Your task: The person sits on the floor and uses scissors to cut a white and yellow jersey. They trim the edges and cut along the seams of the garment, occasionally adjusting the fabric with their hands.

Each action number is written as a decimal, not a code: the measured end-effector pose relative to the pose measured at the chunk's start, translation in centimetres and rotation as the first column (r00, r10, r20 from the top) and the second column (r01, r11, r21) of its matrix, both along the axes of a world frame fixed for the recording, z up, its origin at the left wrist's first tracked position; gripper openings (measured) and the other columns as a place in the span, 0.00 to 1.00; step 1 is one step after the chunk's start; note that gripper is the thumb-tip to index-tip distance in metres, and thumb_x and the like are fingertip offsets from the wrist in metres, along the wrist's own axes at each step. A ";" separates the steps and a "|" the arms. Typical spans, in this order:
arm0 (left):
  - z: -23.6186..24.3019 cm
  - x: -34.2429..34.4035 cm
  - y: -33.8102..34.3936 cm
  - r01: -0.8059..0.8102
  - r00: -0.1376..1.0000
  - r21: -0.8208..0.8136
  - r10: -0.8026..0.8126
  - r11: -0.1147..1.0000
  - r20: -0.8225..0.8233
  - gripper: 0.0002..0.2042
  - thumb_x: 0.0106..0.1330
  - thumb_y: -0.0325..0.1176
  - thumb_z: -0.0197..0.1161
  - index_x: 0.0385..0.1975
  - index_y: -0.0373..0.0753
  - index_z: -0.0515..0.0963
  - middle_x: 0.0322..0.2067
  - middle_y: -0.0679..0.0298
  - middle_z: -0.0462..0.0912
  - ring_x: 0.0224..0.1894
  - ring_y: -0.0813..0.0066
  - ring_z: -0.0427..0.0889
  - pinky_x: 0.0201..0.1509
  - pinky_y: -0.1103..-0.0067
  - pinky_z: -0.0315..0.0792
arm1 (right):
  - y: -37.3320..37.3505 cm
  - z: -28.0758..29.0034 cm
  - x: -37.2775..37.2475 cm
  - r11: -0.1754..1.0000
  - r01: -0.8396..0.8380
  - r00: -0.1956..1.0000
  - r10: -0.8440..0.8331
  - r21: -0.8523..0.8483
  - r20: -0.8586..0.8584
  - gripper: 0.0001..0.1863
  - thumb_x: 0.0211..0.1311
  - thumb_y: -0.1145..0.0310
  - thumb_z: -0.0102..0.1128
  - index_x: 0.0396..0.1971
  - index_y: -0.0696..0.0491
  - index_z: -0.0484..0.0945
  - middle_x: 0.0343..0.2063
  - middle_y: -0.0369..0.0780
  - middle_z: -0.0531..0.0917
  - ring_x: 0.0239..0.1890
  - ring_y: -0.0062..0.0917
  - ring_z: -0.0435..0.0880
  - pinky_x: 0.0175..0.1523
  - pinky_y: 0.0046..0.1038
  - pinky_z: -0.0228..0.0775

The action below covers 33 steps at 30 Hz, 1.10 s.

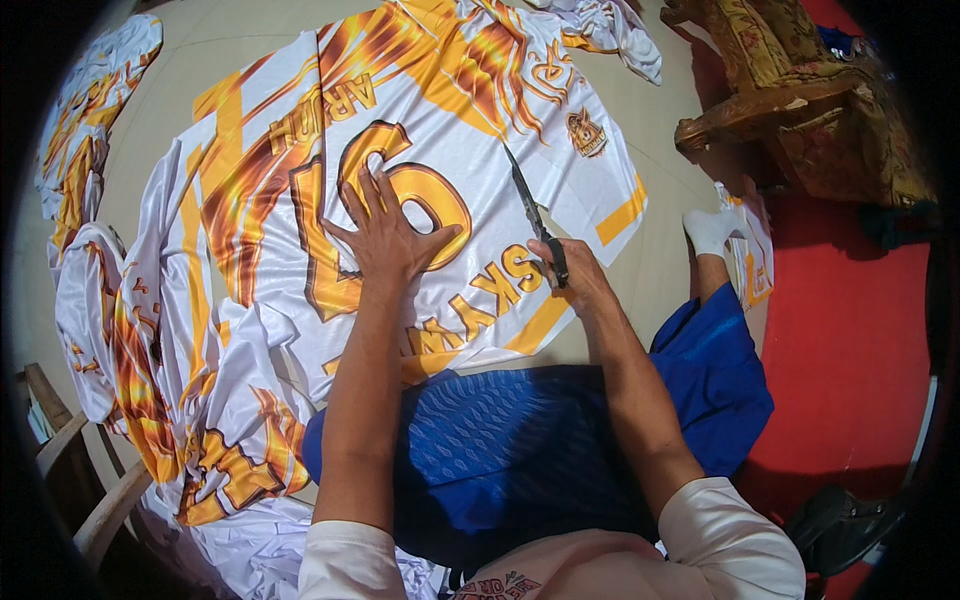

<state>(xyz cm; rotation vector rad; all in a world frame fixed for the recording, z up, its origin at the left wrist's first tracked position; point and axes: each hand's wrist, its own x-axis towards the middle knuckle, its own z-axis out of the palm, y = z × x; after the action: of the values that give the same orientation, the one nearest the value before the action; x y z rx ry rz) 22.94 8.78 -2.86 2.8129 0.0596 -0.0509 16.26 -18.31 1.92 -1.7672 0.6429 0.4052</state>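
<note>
A white, yellow and orange printed jersey fabric lies spread over the floor in front of me. My left hand presses flat on its large printed number, fingers spread. My right hand is closed around the handles of a pair of dark scissors. Their blades point away from me and a little left, lying over the white part of the cloth near a yellow band. The blades look nearly together; whether any cloth is between them I cannot tell.
More printed fabric is heaped at the left, with another piece beyond it. A carved wooden chair with patterned upholstery stands at the far right beside a red carpet. Wooden legs show at the lower left.
</note>
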 end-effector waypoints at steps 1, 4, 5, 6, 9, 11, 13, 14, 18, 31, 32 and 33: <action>0.0 0.0 0.0 0.001 1.000 -0.003 -0.001 1.000 0.000 0.71 0.45 0.81 0.65 0.80 0.32 0.48 0.81 0.48 0.45 0.83 0.40 0.34 0.70 0.23 0.30 | -0.1 -0.3 -0.1 1.000 -0.002 1.000 0.002 -0.024 0.002 0.22 0.58 0.50 0.79 0.19 0.46 0.76 0.16 0.27 0.71 0.16 0.14 0.66 0.23 0.21 0.54; 0.0 0.0 0.0 0.002 1.000 -0.008 -0.002 1.000 -0.002 0.71 0.44 0.82 0.65 0.80 0.32 0.48 0.81 0.48 0.44 0.83 0.40 0.34 0.70 0.23 0.29 | 0.2 -0.5 -0.5 0.999 0.015 1.000 -0.015 -0.037 -0.012 0.22 0.58 0.51 0.79 0.20 0.47 0.76 0.16 0.28 0.71 0.16 0.14 0.65 0.23 0.21 0.53; 0.0 0.0 0.0 0.002 1.000 -0.008 -0.002 1.000 -0.003 0.71 0.44 0.82 0.65 0.80 0.32 0.48 0.81 0.48 0.44 0.83 0.40 0.34 0.70 0.24 0.29 | 0.3 -0.6 -0.5 0.999 0.024 0.999 -0.025 -0.032 -0.020 0.22 0.58 0.51 0.79 0.20 0.47 0.76 0.17 0.28 0.71 0.16 0.14 0.65 0.23 0.21 0.53; 0.2 0.0 -0.1 0.003 1.000 -0.009 -0.003 1.000 -0.009 0.71 0.44 0.82 0.65 0.80 0.32 0.48 0.81 0.48 0.44 0.83 0.40 0.34 0.70 0.24 0.29 | 0.3 -0.7 -0.6 0.999 0.021 1.000 -0.021 -0.036 -0.007 0.22 0.58 0.50 0.79 0.20 0.49 0.77 0.17 0.28 0.72 0.16 0.14 0.65 0.21 0.22 0.54; 0.2 0.0 -0.1 0.003 1.000 -0.013 -0.003 1.000 -0.007 0.71 0.44 0.82 0.65 0.80 0.31 0.48 0.81 0.47 0.44 0.83 0.40 0.34 0.70 0.24 0.29 | 0.4 -1.0 -0.7 0.999 0.010 1.000 -0.009 -0.052 0.012 0.24 0.59 0.47 0.78 0.23 0.52 0.79 0.17 0.29 0.73 0.15 0.14 0.65 0.18 0.22 0.54; -0.3 0.0 0.1 0.000 1.000 -0.017 0.000 1.000 0.023 0.71 0.44 0.82 0.65 0.80 0.31 0.48 0.81 0.47 0.45 0.83 0.40 0.35 0.70 0.23 0.30 | 0.8 -1.0 -0.7 0.998 0.000 1.000 0.000 -0.068 -0.003 0.24 0.59 0.46 0.78 0.24 0.53 0.80 0.17 0.29 0.73 0.14 0.14 0.65 0.17 0.22 0.54; 0.6 0.0 -0.1 -0.006 0.999 0.002 0.006 1.000 -0.034 0.70 0.45 0.81 0.65 0.80 0.34 0.47 0.82 0.51 0.43 0.83 0.44 0.34 0.71 0.24 0.32 | 1.2 -0.9 -0.8 0.999 0.023 1.000 -0.024 -0.033 -0.015 0.24 0.60 0.46 0.77 0.23 0.51 0.79 0.16 0.28 0.72 0.14 0.13 0.65 0.18 0.22 0.53; 0.9 0.0 -0.2 -0.009 0.998 0.012 0.009 1.000 -0.062 0.70 0.45 0.81 0.66 0.81 0.35 0.47 0.83 0.53 0.42 0.84 0.46 0.34 0.71 0.24 0.33 | 1.3 -0.8 -0.9 0.999 0.034 0.999 -0.035 -0.016 -0.022 0.24 0.60 0.46 0.77 0.23 0.51 0.78 0.16 0.28 0.71 0.14 0.13 0.64 0.18 0.22 0.53; 0.8 0.0 0.0 -0.007 0.999 0.010 0.007 1.000 -0.046 0.70 0.45 0.81 0.66 0.81 0.35 0.47 0.82 0.52 0.42 0.84 0.46 0.34 0.71 0.24 0.33 | 1.9 0.1 -0.3 0.993 0.046 0.998 -0.041 0.108 -0.042 0.26 0.61 0.43 0.74 0.21 0.48 0.75 0.15 0.30 0.72 0.14 0.15 0.67 0.20 0.22 0.59; -0.4 -0.1 0.2 0.009 0.998 -0.037 -0.007 0.999 0.056 0.72 0.44 0.82 0.65 0.80 0.32 0.48 0.81 0.46 0.46 0.83 0.40 0.35 0.69 0.23 0.28 | 3.3 0.1 1.4 0.999 0.054 0.998 -0.053 0.004 -0.044 0.26 0.58 0.43 0.77 0.23 0.50 0.77 0.19 0.31 0.73 0.17 0.16 0.67 0.21 0.22 0.59; -0.5 -0.1 0.2 0.008 0.998 -0.035 -0.006 0.999 0.063 0.71 0.44 0.82 0.65 0.80 0.32 0.48 0.81 0.46 0.46 0.83 0.40 0.35 0.69 0.23 0.28 | 3.4 0.0 1.4 0.999 0.049 0.998 -0.049 -0.013 -0.040 0.26 0.58 0.43 0.77 0.24 0.51 0.77 0.19 0.31 0.74 0.17 0.16 0.67 0.21 0.22 0.60; -0.5 -0.1 0.2 0.009 0.998 -0.040 -0.006 0.999 0.059 0.71 0.44 0.82 0.66 0.80 0.32 0.48 0.81 0.46 0.46 0.83 0.40 0.35 0.69 0.23 0.28 | 3.5 0.0 1.4 0.998 0.057 0.998 -0.058 -0.009 -0.040 0.27 0.58 0.43 0.77 0.23 0.52 0.78 0.20 0.32 0.74 0.17 0.16 0.68 0.21 0.23 0.61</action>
<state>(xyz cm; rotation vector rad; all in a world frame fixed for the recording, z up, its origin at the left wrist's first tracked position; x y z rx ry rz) 22.84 8.98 -3.38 2.7728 0.0341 0.0292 17.66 -14.85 1.89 -1.7476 0.7231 0.4000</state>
